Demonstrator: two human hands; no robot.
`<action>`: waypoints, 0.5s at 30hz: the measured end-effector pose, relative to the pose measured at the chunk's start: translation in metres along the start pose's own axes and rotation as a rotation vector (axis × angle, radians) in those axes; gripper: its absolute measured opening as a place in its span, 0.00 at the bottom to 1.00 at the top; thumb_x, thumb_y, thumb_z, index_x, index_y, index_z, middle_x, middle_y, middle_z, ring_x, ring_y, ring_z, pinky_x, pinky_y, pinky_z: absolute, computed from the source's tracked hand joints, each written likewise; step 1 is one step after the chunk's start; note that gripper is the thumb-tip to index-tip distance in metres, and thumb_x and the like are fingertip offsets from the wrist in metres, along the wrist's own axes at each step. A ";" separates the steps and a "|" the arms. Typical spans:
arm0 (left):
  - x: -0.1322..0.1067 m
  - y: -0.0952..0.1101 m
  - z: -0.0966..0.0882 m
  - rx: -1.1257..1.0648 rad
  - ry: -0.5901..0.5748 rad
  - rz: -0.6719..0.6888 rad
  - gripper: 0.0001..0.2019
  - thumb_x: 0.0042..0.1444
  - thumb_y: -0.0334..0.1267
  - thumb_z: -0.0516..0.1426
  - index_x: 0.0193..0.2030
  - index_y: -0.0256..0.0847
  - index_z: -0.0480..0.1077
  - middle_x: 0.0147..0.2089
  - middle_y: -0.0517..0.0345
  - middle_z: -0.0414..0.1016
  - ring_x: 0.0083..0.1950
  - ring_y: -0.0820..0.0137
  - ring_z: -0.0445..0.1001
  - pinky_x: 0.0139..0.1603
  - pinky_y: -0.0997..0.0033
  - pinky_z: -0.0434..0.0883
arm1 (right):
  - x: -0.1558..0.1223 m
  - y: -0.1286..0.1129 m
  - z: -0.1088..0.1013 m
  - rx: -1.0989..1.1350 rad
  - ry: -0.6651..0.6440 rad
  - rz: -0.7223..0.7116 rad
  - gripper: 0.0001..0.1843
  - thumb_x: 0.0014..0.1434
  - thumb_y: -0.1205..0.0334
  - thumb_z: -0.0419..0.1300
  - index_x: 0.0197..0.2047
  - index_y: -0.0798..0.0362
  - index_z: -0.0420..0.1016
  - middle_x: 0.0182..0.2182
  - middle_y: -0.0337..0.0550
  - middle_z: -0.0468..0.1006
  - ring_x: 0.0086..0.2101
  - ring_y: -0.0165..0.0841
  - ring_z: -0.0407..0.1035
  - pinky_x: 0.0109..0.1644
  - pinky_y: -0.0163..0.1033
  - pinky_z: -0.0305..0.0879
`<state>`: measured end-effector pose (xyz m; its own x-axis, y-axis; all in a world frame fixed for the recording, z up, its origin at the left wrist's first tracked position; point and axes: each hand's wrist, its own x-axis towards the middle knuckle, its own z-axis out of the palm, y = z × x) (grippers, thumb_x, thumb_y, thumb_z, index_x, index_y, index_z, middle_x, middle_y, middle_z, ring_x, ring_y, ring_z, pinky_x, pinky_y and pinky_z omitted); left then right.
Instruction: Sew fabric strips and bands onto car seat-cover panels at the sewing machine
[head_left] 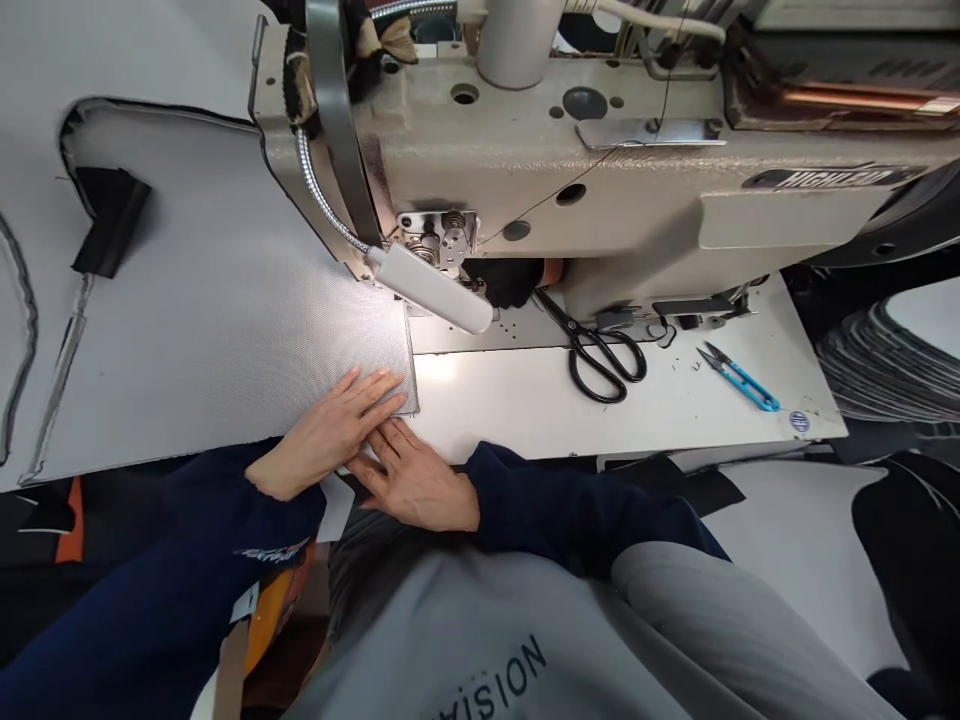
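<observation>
My left hand (337, 430) lies flat near the front corner of a large light grey fabric panel (247, 320), its fingers stretched out over the mesh-like surface. Against the same corner, just below, is my right hand (424, 480), with fingers spread and their tips partly hidden by the left hand. The panel runs left across the table. Beyond it stands a sewing machine (637, 190), where a white lamp (435, 288) lights the fabric beside the needle area. A dark piece (510, 282) partly hides the space under the machine arm.
Black-handled scissors (600, 355) lie on the white tabletop (495, 405) right of the needle area. Farther right are blue thread snips (741, 380). A stack of cut pieces (892, 350) stands at the far right. A black strip (112, 220) rests on the panel's left side.
</observation>
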<state>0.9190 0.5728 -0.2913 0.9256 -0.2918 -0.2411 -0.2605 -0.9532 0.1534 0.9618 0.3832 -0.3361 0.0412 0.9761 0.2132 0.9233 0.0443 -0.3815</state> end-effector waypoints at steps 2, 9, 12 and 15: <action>-0.001 -0.001 0.003 0.013 0.039 0.009 0.31 0.61 0.20 0.44 0.69 0.39 0.64 0.73 0.47 0.58 0.77 0.60 0.50 0.77 0.48 0.49 | 0.000 0.000 -0.001 -0.012 0.011 -0.012 0.35 0.70 0.46 0.53 0.70 0.61 0.57 0.65 0.78 0.59 0.64 0.54 0.60 0.66 0.68 0.54; 0.003 -0.013 0.000 0.022 0.070 0.008 0.32 0.59 0.18 0.46 0.67 0.44 0.67 0.71 0.52 0.62 0.75 0.63 0.55 0.76 0.52 0.54 | 0.010 0.007 -0.004 -0.110 0.079 -0.031 0.37 0.67 0.43 0.55 0.69 0.62 0.59 0.62 0.78 0.64 0.64 0.58 0.60 0.66 0.64 0.57; 0.010 -0.020 -0.009 0.022 0.056 -0.009 0.30 0.60 0.19 0.46 0.65 0.43 0.69 0.71 0.52 0.63 0.74 0.63 0.57 0.76 0.51 0.55 | 0.018 0.013 -0.006 -0.126 0.084 -0.020 0.37 0.68 0.43 0.53 0.69 0.63 0.59 0.62 0.78 0.64 0.64 0.58 0.60 0.65 0.63 0.58; 0.017 -0.026 -0.017 0.015 0.056 -0.017 0.27 0.62 0.20 0.47 0.64 0.41 0.69 0.71 0.50 0.62 0.74 0.63 0.58 0.76 0.51 0.55 | 0.025 0.020 -0.008 -0.124 0.090 -0.018 0.37 0.69 0.43 0.52 0.69 0.64 0.59 0.62 0.79 0.63 0.64 0.57 0.59 0.66 0.63 0.57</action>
<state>0.9462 0.5943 -0.2834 0.9437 -0.2709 -0.1900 -0.2481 -0.9593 0.1351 0.9847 0.4070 -0.3309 0.0527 0.9522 0.3008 0.9641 0.0300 -0.2639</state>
